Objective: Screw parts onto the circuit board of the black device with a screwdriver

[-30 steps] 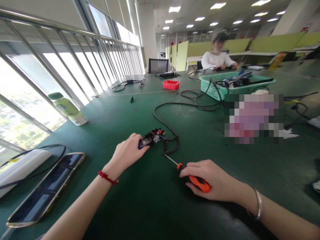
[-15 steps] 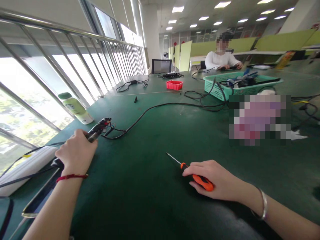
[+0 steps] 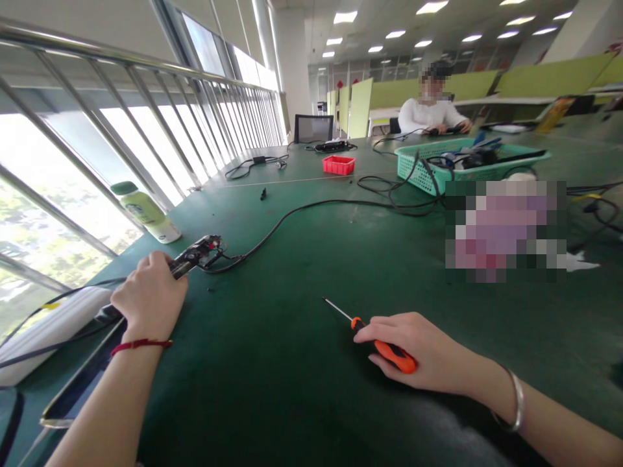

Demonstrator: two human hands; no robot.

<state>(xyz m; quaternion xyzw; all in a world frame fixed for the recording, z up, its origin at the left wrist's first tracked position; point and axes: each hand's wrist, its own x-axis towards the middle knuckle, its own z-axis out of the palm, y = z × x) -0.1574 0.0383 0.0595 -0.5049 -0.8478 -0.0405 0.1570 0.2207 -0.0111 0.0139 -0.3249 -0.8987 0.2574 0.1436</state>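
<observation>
My left hand (image 3: 150, 295) is closed around a long black electrical device (image 3: 187, 258). Its far end is opened up, with circuit parts and thin wires exposed, and a black cord (image 3: 280, 224) runs from there across the table. The part under my palm is hidden. A tiny dark bit (image 3: 210, 289) lies on the table just right of that hand. My right hand (image 3: 428, 347) rests low over the table, fingers wrapped round the orange and black handle of a screwdriver (image 3: 396, 355). The screwdriver's thin shaft points up and left, apart from the device.
A green-capped bottle (image 3: 146, 211) stands by the railing (image 3: 131, 91). A phone (image 3: 73, 395) and a white object (image 3: 53, 331) lie left of my forearm. Farther off are a red tray (image 3: 339, 166), a green basket (image 3: 421, 175) of tools and cords, and a seated person (image 3: 428, 117).
The device in my left hand has rolled and dipped slightly, showing more of its circuit parts. The tiny dark bit now shows on the table beside it. My right hand has barely moved.
</observation>
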